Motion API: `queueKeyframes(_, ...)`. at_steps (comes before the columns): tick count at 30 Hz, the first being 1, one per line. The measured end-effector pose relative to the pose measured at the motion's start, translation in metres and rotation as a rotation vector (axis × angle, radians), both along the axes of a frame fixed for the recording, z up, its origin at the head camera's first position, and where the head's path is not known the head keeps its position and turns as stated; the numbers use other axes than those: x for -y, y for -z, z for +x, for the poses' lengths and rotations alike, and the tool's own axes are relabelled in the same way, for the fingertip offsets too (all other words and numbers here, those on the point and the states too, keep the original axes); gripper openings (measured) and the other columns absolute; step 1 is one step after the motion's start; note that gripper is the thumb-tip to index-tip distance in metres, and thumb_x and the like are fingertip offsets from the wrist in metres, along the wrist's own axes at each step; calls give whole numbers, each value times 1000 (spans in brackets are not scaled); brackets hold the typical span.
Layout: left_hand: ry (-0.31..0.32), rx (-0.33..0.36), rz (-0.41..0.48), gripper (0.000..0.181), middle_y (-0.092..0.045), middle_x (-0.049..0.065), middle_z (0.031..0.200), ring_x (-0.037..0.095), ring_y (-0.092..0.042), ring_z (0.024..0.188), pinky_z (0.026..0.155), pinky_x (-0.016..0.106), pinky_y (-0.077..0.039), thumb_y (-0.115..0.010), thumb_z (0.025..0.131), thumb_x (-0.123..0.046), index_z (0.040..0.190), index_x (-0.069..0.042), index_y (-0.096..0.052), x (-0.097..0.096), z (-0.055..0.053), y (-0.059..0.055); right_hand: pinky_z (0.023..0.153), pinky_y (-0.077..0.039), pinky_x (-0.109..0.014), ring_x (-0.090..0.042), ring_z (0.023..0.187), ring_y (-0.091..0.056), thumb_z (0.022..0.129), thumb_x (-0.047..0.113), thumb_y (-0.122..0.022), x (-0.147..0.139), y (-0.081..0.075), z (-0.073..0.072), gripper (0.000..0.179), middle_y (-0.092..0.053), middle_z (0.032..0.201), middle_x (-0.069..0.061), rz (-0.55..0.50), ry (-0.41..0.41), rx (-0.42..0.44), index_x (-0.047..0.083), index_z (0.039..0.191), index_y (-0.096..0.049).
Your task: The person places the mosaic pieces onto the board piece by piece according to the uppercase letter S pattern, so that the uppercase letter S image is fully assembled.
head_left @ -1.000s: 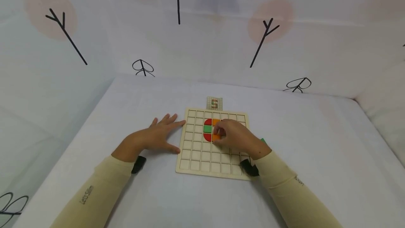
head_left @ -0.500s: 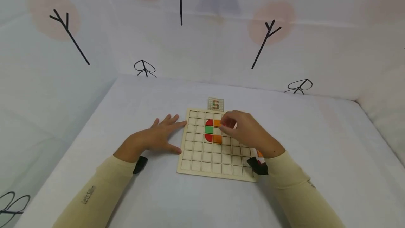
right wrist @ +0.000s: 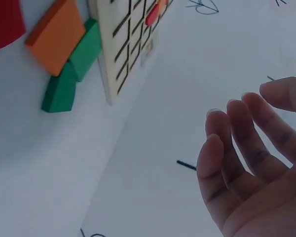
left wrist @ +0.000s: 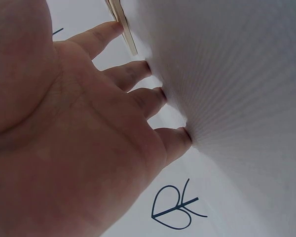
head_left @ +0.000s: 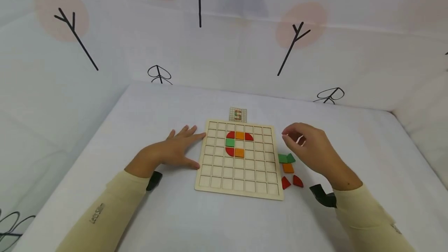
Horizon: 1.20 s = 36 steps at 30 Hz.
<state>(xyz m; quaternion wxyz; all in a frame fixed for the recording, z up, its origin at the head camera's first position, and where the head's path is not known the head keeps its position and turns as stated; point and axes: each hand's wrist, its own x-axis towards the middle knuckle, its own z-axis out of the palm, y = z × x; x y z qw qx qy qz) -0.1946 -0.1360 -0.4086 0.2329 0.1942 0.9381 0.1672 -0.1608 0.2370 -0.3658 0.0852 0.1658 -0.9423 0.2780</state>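
My left hand (head_left: pixel 175 151) lies spread at the left edge of a square wooden grid board (head_left: pixel 227 184), its thumb and a fingertip at the rim. Set in the board's cells are red rounded tiles, one of them a red tile (head_left: pixel 249 137) at the top right of the group, plus a green tile (head_left: pixel 230 142) and two orange tiles, the lower orange tile (head_left: pixel 239 153) among them. Right of the board, above the table, hovers my right hand (head_left: pixel 313 149). Its fingers are loosely bent, and the right wrist view shows nothing between them.
Loose tiles lie by the board's right edge: an orange tile (head_left: pixel 288 168), a green tile (head_left: pixel 282 158), a green corner piece (head_left: pixel 291 158) and two red pieces, including a red piece (head_left: pixel 298 181). A small pattern card (head_left: pixel 238 114) touches the board's far side.
My right hand has left the board and moved right, past its edge, uncovering the red tile at the top right and the loose tiles. My left hand has stayed in place.
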Motion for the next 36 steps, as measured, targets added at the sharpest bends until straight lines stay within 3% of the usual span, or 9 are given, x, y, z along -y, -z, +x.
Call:
queueKeyframes(7,0,-6,-7,103,-4,7,170,33,5,157,125,60,4,-80,79,-53,161,-31,-20,1,0,2,69,-50,-15,-13,79,-58,94,12,-68,-21,16,2,10,-70,87,-1,-12,30,-19,8,103,-71)
queueKeyframes(15,-6,4,-10,103,-3,6,170,33,6,157,124,60,4,-79,79,-54,161,-32,-19,2,0,0,67,-52,-21,-18,81,-58,92,9,-69,-38,28,-6,13,-66,86,-2,46,-26,193,8,105,-70)
queueKeyframes(21,-7,3,-10,104,-3,5,170,32,6,157,125,59,4,-80,79,-54,161,-33,-19,1,-1,2,67,-52,-23,-16,82,-57,90,7,-69,-48,36,-9,18,-63,88,1,111,-82,291,12,108,-71)
queueKeyframes(36,-5,5,-15,104,-2,5,170,32,7,157,125,59,4,-80,79,-53,161,-32,-19,0,-2,1,66,-51,-21,-15,81,-56,88,7,-72,-53,45,-13,25,-62,87,2,154,-119,325,13,113,-74)
